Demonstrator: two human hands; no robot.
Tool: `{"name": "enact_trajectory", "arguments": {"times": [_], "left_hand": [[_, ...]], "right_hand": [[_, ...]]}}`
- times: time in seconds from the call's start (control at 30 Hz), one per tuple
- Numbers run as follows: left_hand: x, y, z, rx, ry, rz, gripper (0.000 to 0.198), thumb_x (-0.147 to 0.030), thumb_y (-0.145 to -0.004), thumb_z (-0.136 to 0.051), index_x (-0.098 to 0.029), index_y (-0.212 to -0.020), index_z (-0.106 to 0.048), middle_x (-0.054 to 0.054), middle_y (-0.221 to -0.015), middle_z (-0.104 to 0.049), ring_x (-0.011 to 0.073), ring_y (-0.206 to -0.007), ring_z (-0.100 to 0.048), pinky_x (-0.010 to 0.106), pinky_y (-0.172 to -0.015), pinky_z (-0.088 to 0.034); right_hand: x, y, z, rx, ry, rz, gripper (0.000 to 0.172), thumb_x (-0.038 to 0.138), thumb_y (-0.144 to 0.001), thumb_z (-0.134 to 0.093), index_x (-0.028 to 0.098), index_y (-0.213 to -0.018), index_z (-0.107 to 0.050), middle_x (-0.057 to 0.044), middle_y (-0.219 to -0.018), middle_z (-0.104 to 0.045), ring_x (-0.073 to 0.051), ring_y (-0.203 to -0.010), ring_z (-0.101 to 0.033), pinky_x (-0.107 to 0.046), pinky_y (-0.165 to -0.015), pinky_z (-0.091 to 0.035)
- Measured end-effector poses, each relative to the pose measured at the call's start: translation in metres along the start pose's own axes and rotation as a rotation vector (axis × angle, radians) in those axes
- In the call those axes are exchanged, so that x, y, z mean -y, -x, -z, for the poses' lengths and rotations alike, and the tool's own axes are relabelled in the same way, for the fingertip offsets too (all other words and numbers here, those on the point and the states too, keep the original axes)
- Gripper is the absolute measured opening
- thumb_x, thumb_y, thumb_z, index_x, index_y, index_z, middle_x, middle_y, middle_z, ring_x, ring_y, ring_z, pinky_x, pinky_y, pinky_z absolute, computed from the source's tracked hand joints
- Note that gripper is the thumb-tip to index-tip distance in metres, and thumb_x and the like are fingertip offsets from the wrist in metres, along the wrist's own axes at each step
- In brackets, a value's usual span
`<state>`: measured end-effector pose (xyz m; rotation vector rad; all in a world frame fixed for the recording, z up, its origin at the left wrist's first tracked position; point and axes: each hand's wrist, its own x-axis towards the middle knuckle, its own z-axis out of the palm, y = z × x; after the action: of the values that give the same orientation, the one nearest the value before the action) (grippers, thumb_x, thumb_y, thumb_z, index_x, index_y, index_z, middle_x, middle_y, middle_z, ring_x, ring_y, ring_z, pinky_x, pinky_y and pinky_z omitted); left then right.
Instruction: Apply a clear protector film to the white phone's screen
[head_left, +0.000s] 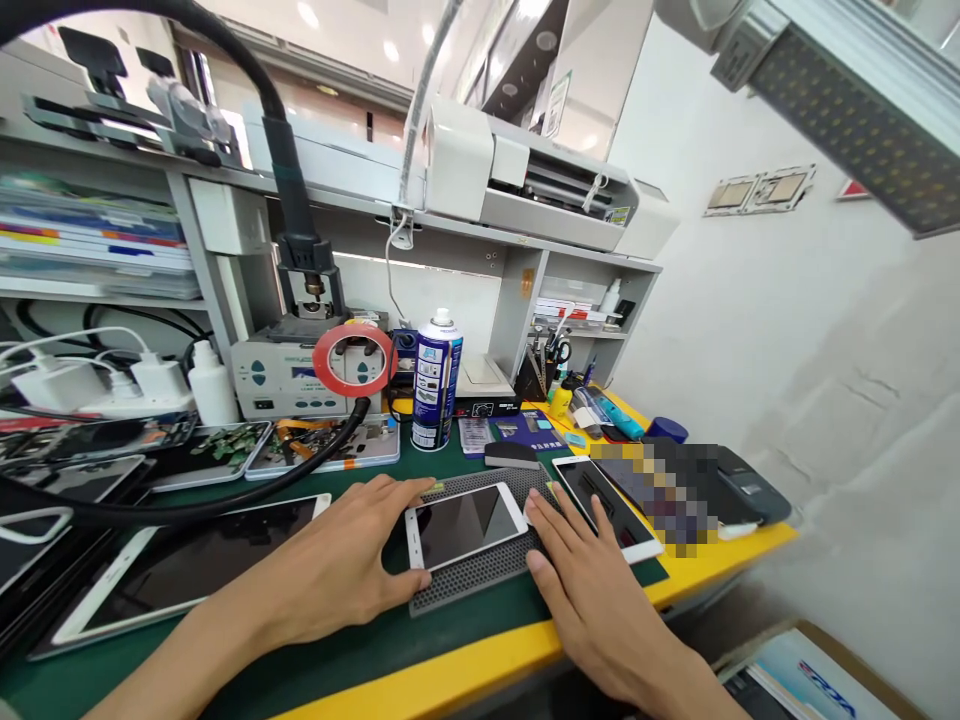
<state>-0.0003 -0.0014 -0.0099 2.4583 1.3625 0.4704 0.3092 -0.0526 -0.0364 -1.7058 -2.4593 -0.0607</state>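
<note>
A white phone (469, 525) with a dark screen lies face up on a grey perforated mat (480, 582). My left hand (349, 545) spans the phone's left end, thumb at the near corner and index finger reaching over the mat past the far corner. Its fingers are apart. On the other side, my right hand (589, 585) rests with fingers spread, the fingertips at the phone's right end. Some of those fingers reach over a white tablet (600, 500) to the right. Whether either hand presses on the phone I cannot tell.
Another white tablet (210, 555) lies under my left forearm. Behind stand a spray can (436, 385), a red tape roll (322, 360) and a hot-air station (274, 375). A thick black hose (247, 505) crosses the left side. The bench has a yellow front edge (427, 675).
</note>
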Motion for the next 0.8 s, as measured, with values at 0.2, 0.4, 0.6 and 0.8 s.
{"name": "enact_trajectory", "arguments": {"times": [0.2, 0.4, 0.6, 0.8], "left_hand": [[-0.004, 0.001, -0.004, -0.057, -0.039, -0.077, 0.077, -0.051, -0.085, -0.068, -0.033, -0.153, -0.038, 0.008, -0.139, -0.062, 0.0329, -0.126, -0.061, 0.04, -0.091, -0.058], [-0.009, -0.003, -0.013, -0.265, -0.216, -0.264, 0.075, -0.028, -0.084, -0.063, -0.026, -0.153, -0.033, 0.011, -0.138, -0.06, 0.0346, -0.125, -0.057, 0.049, -0.101, -0.05], [-0.012, -0.004, -0.008, -0.31, -0.248, -0.312, 0.078, -0.022, -0.082, -0.062, -0.023, -0.153, -0.029, 0.013, -0.135, -0.059, 0.0343, -0.125, -0.056, 0.049, -0.101, -0.049], [-0.012, 0.001, 0.008, -0.419, -0.189, -0.341, 0.08, -0.025, -0.085, -0.062, -0.025, -0.155, -0.024, 0.013, -0.145, -0.05, 0.0347, -0.136, -0.045, 0.051, -0.111, -0.043]], "right_hand": [[-0.006, -0.01, 0.016, 0.023, -0.035, -0.005, 0.062, 0.052, -0.108, -0.025, 0.021, -0.162, -0.029, -0.005, -0.167, -0.022, -0.03, -0.156, -0.014, -0.064, -0.124, -0.01], [0.01, -0.04, 0.042, 0.067, -0.047, 0.236, 0.083, 0.046, -0.094, -0.063, 0.008, -0.159, -0.031, -0.014, -0.165, -0.031, -0.032, -0.153, -0.024, -0.055, -0.126, -0.017], [0.031, -0.074, 0.052, 0.033, 0.007, 0.442, 0.077, 0.036, -0.087, -0.072, 0.002, -0.151, -0.043, -0.022, -0.143, -0.057, -0.036, -0.13, -0.054, -0.05, -0.112, -0.043], [0.033, -0.091, 0.059, -0.078, -0.06, 0.432, 0.067, 0.035, -0.077, -0.075, 0.007, -0.135, -0.057, -0.018, -0.122, -0.066, -0.034, -0.108, -0.064, -0.047, -0.09, -0.055]]}}
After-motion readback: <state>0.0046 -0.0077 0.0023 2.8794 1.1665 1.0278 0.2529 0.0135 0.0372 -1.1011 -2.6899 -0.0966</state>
